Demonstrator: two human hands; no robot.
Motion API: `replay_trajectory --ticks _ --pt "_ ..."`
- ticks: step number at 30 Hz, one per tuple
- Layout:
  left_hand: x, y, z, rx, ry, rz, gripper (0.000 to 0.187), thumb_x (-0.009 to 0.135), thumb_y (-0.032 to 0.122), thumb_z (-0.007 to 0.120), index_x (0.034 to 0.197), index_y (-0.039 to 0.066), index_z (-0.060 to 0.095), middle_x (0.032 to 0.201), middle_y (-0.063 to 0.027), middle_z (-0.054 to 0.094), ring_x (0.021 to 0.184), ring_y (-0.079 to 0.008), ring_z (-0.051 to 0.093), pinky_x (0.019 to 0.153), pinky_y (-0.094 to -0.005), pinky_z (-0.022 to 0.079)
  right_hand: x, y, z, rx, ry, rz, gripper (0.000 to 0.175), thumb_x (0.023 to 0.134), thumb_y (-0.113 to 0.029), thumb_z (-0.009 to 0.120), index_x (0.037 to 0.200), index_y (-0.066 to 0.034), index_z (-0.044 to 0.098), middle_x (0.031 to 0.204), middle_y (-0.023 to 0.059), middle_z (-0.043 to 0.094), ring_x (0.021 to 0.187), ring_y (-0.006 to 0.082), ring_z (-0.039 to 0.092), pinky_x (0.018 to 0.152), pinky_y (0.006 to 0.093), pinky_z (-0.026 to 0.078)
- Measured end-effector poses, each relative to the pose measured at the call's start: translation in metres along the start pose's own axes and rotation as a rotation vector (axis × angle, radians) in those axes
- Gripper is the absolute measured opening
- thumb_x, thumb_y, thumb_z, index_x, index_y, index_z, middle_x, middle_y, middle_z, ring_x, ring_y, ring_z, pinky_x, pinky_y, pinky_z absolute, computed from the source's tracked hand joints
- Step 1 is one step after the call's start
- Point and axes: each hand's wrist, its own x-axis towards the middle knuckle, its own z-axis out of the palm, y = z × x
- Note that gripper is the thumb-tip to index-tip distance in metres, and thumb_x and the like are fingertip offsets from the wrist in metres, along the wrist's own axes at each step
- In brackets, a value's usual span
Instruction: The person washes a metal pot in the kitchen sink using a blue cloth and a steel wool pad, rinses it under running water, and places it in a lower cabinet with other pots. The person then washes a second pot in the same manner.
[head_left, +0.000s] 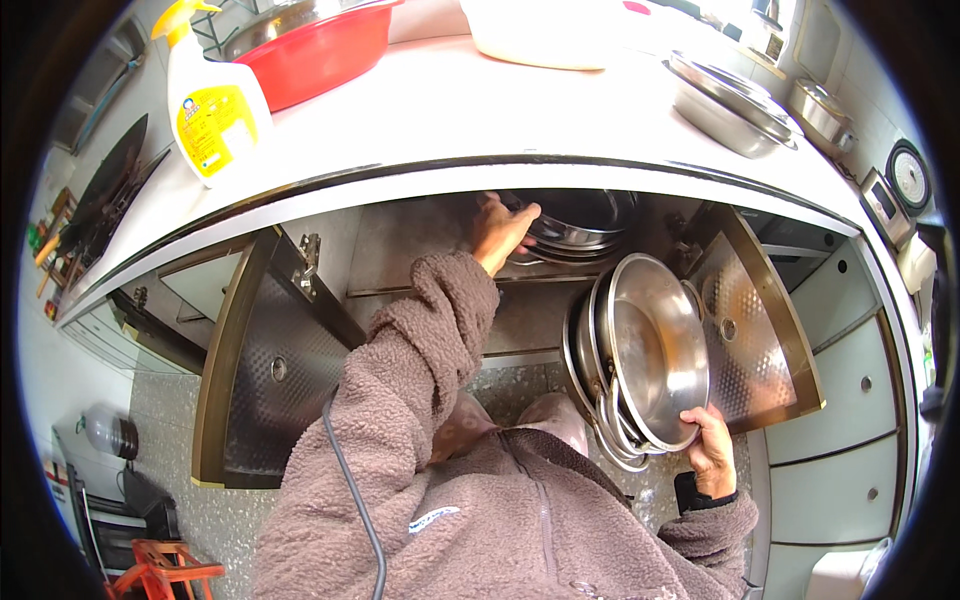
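Note:
My right hand (709, 446) grips the rim of a nested stack of stainless steel pans (652, 352) with looped handles. The stack is tipped on its side in front of the right cabinet door. Inside the open lower cabinet, my left hand (506, 229) is at the left side of another stack of metal pans (577, 229). Its thumb and fingers are apart, and some fingertips are hidden behind the pans, so whether it grips one cannot be told.
Both cabinet doors, left (277, 375) and right (750, 322), stand open. On the countertop (450, 112) are a spray bottle (217, 120), a red basin (322, 56), a white basin (540, 34) and steel bowls (731, 109). An orange stool (169, 570) stands lower left.

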Motion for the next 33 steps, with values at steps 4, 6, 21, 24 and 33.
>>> replay_trajectory --ticks 4,6,21,24,33 --pt "0.012 -0.011 0.008 -0.457 -0.259 -0.210 0.041 0.085 0.025 0.066 0.107 -0.007 0.054 0.104 -0.0246 0.066 0.089 -0.0323 0.069 0.081 -0.0377 0.061 0.000 0.005 0.000 0.002 0.003 -0.002 0.036 0.077 0.008 0.057 0.114 0.0048 0.058 0.102 0.0110 0.066 0.089 0.0225 0.066 0.082 0.0335 0.056" --pt "0.021 -0.017 0.014 -0.545 -0.232 -0.149 0.022 0.087 0.016 0.058 0.096 -0.004 0.056 0.097 -0.0223 0.068 0.083 -0.0303 0.069 0.080 -0.0385 0.061 -0.001 0.006 0.000 0.014 0.010 0.004 0.036 0.077 0.009 0.057 0.113 0.0044 0.058 0.100 0.0105 0.066 0.087 0.0217 0.066 0.081 0.0330 0.056" --pt "0.020 -0.011 -0.079 -1.146 -0.326 -0.069 0.011 0.078 -0.002 0.065 0.071 -0.005 0.058 0.081 -0.0221 0.064 0.080 -0.0405 0.067 0.095 -0.0623 0.053 0.008 0.004 0.009 -0.037 -0.017 -0.019 0.032 0.078 0.006 0.058 0.110 0.0047 0.058 0.097 0.0115 0.066 0.084 0.0227 0.066 0.076 0.0356 0.057" --pt "-0.015 -0.011 -0.119 -0.918 -0.216 -0.031 0.009 0.084 0.004 0.054 0.080 -0.005 0.056 0.089 -0.0245 0.066 0.094 -0.0394 0.067 0.098 -0.0499 0.053 0.021 -0.005 0.024 -0.066 -0.052 -0.029 0.036 0.078 0.004 0.057 0.115 0.0020 0.057 0.099 0.0100 0.065 0.084 0.0226 0.065 0.075 0.0378 0.058" --pt "-0.158 -0.046 -0.184 -0.453 -0.122 0.507 0.049 0.087 0.034 0.073 0.110 -0.001 0.048 0.107 -0.0157 0.060 0.107 -0.0287 0.062 0.107 -0.0478 0.044 0.081 -0.036 0.097 -0.038 -0.153 0.035 0.008 0.084 -0.004 0.058 0.089 0.0013 0.056 0.085 0.0115 0.060 0.074 0.0302 0.067 0.062 0.0537 0.062"
